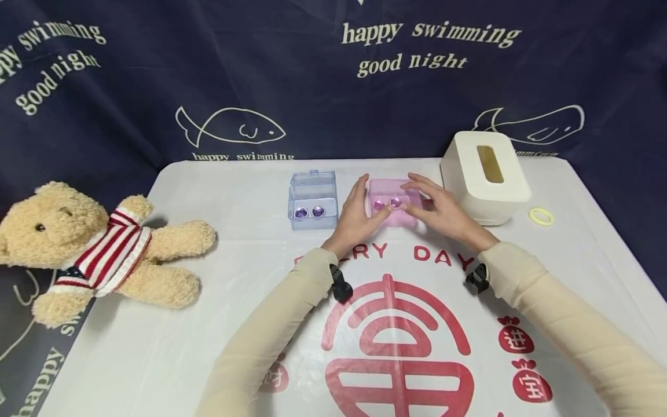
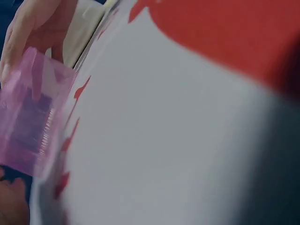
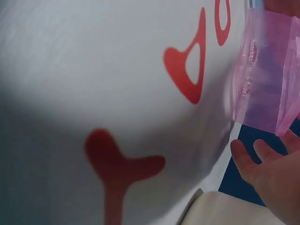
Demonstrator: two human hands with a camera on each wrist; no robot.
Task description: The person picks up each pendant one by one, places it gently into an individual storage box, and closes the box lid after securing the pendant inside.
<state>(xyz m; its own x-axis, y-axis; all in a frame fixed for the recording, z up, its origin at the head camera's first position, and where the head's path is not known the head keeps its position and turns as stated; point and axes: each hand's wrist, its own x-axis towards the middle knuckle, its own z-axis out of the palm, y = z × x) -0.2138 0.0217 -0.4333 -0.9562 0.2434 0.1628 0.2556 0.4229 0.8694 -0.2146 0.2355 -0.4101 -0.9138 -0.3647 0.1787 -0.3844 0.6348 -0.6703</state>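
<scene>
A translucent pink box (image 1: pixel 396 219) stands between my two hands with its lid raised at the back. Two round, faceted gems (image 1: pixel 396 202) in pink-purple show in it. My left hand (image 1: pixel 356 215) is at its left side, fingers extended upward, thumb toward the front. On the other side is my right hand (image 1: pixel 444 209), its index finger along the lid's right edge and its thumb near the gems. In the right wrist view the right hand (image 3: pixel 274 176) has spread fingers beside the pink box (image 3: pixel 267 70). Exact contact of either hand is unclear.
Left of the pink box stands a blue translucent box (image 1: pixel 314 223), lid up, holding two purple gems (image 1: pixel 318 212). A white tissue box (image 1: pixel 484 185) and a yellow ring (image 1: pixel 541 216) are at the right. A teddy bear (image 1: pixel 99 249) lies at the left.
</scene>
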